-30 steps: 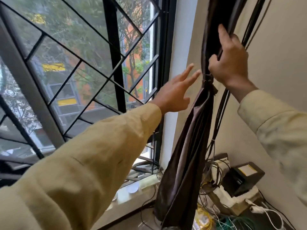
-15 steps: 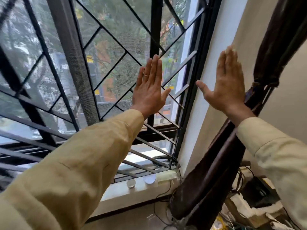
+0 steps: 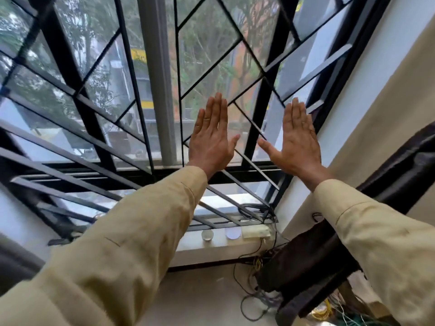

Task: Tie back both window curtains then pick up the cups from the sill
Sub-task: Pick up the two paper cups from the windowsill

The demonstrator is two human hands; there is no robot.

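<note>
Released by the right hand (image 3: 298,140) since the earlier frame, the dark curtain (image 3: 317,262) hangs gathered in a bundle at the right end of the sill (image 3: 200,251), its lower part sagging below sill level. Two cups stand on the sill near that same right end: a clear glass cup (image 3: 207,235) and, just to its right and apart from it, a white cup (image 3: 233,232). A beige power strip (image 3: 255,232) lies on the sill just right of the white cup, with cables (image 3: 253,263) trailing below the sill. Above the sill, the left hand (image 3: 210,140) and the right hand are raised side by side before the black window grille (image 3: 90,123), backs toward the camera, fingers straight and together, thumbs spread toward each other. Neither hand holds anything. Tan sleeves (image 3: 131,243) cover both forearms.
</note>
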